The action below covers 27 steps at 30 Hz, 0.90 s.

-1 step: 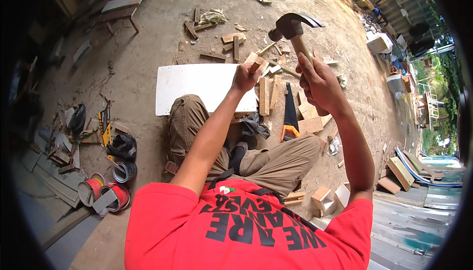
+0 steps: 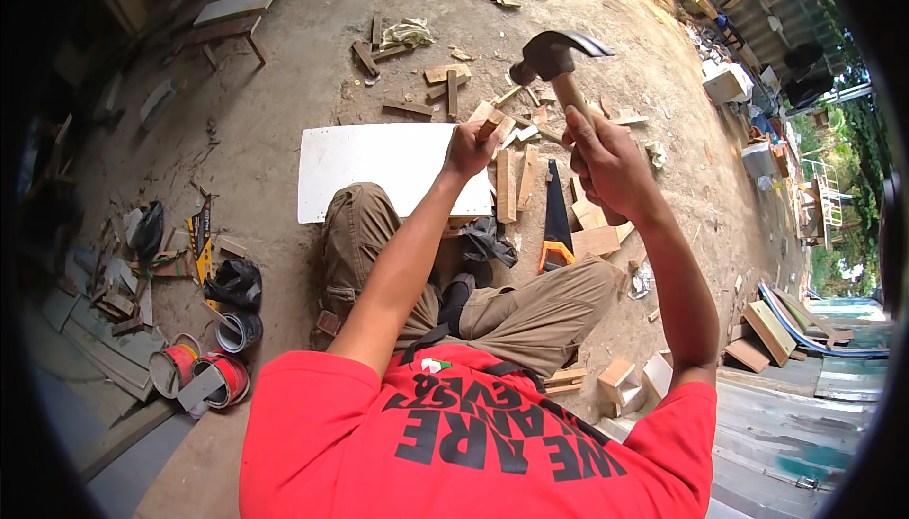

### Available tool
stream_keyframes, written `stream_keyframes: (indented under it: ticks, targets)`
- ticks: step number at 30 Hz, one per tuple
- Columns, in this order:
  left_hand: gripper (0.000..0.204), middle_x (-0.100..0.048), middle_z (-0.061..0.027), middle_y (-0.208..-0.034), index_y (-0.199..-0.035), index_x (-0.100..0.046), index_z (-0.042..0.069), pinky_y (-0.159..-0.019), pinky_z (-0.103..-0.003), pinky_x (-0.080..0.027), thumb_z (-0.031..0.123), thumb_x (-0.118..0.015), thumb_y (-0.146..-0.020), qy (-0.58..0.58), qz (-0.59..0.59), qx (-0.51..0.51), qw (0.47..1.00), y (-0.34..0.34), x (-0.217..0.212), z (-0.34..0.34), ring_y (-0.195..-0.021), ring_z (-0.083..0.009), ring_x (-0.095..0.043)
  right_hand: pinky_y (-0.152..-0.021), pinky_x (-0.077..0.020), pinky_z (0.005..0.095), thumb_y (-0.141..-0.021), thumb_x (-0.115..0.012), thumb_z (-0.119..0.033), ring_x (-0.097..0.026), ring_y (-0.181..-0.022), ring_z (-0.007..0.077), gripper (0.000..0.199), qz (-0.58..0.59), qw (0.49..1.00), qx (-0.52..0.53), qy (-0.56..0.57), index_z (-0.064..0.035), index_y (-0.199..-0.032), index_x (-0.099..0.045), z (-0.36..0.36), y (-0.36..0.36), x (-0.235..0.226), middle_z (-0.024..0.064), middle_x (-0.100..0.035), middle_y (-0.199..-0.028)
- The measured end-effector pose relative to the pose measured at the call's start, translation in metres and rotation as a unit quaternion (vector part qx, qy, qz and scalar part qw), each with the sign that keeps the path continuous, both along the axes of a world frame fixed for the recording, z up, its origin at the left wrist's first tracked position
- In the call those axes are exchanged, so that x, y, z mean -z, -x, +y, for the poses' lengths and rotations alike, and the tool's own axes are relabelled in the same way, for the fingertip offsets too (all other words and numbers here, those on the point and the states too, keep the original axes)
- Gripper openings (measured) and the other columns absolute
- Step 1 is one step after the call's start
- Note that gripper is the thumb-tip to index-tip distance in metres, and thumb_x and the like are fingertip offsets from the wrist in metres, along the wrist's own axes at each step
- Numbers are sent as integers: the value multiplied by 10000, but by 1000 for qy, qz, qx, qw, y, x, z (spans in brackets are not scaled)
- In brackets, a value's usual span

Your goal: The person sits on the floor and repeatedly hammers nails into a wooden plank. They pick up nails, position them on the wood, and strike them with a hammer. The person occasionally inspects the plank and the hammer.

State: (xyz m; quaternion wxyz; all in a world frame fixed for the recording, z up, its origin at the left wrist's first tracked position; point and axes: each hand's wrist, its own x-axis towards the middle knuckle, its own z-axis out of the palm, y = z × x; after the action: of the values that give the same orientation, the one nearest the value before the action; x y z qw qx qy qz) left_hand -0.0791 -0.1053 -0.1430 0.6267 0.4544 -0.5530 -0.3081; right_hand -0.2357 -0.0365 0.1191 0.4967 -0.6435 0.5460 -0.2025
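Observation:
In my right hand [image 2: 606, 159] is a claw hammer [image 2: 571, 93], gripped by its pale wooden handle. Its dark head is raised above the ground, the claw pointing right and the striking face toward the left. My left hand [image 2: 469, 150] is closed around a short brown wooden piece [image 2: 489, 128] whose end sticks out above the fist; its lower part is hidden, so I cannot tell what it belongs to. This fist is at the right end of a white board [image 2: 379, 164] lying in front of my knees. The hammer head is up and to the right of the fist, apart from it.
A handsaw [image 2: 557, 221] with an orange handle lies right of the board, among wood blocks [image 2: 507, 186] and offcuts. A black plastic bag [image 2: 488, 241] is near my feet. Paint cans [image 2: 222, 379] and another saw [image 2: 202, 240] are on the left. A low wooden bench [image 2: 227, 31] stands far left.
The hammer and my right hand have shifted slightly left and down, toward my left fist. My left hand and the board are practically unmoved.

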Motion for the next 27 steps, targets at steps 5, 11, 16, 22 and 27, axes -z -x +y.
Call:
stream_keyframes:
  ticks: [5,11,16,22,27]
  targets:
    - [195,-516,-99,-530,-699,-576,-10,-497,-345,-405,115,-629,-840,6,-1,14,1000,16,-13,7,-498,-139,-495,-371,-310,229,-1041,-456,-453,-362,-421,40,411,154,984,-73,57,-62,-954,-545,-1,6,37,-45,-434,-617]
    - [240,-496,-132,-525,-669,-532,-21,-491,-368,-402,138,-631,-819,5,-11,-4,1000,2,-2,4,-484,-155,-476,-357,-260,213,-1056,-451,-385,-327,-412,19,348,-44,987,-38,152,-57,-971,-534,11,-14,-17,-53,-415,-600]
    - [303,-510,-100,-542,-682,-535,-28,-521,-359,-402,177,-641,-878,-7,-18,11,1000,7,-2,-1,-546,-118,-468,-511,-401,285,-1034,-450,-471,-489,-536,95,477,70,961,-68,258,-21,-932,-574,3,3,48,23,-525,-622]
    - [287,-496,-128,-526,-644,-516,-8,-507,-363,-403,153,-653,-838,-11,-11,4,1000,5,-5,2,-494,-156,-480,-365,-289,223,-1031,-482,-460,-341,-424,31,410,-26,996,28,80,-81,-876,-504,1,11,14,-41,-427,-597]
    - [397,-447,-29,-482,-589,-477,6,-464,-342,-338,210,-645,-885,-58,33,15,998,-10,0,-8,-480,-97,-419,-356,-272,222,-1035,-477,-449,-330,-407,29,394,-40,997,-4,73,-83,-893,-504,18,18,24,-45,-420,-591]
